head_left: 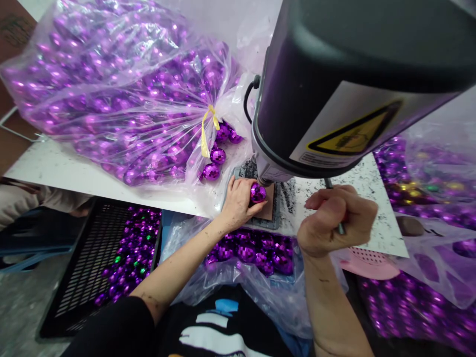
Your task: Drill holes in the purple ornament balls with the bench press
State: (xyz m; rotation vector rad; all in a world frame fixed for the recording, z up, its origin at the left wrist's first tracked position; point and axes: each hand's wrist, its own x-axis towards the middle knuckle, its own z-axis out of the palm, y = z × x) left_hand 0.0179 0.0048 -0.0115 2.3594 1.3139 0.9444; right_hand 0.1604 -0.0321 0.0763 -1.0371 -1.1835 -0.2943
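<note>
A shiny purple faceted ball (258,193) is held by my left hand (240,201) just under the nose of a black machine (320,89) with a yellow warning label. Beneath that hand lies a brown block (265,210) on a grey metal base (275,218). To the right of the machine's base, my right hand (338,218) is closed around a metal lever (341,228), with a bit of red showing between the fingers. Below the table edge, in front of my body, an open plastic-lined container holds several purple balls (256,250).
A large tied clear bag (122,94) of purple balls covers the table's left side, with loose balls (217,155) by its knot. A black crate (89,258) stands lower left. At right are a pink perforated basket (368,264) and more bagged balls (420,307). Dark shavings dot the white table (386,228).
</note>
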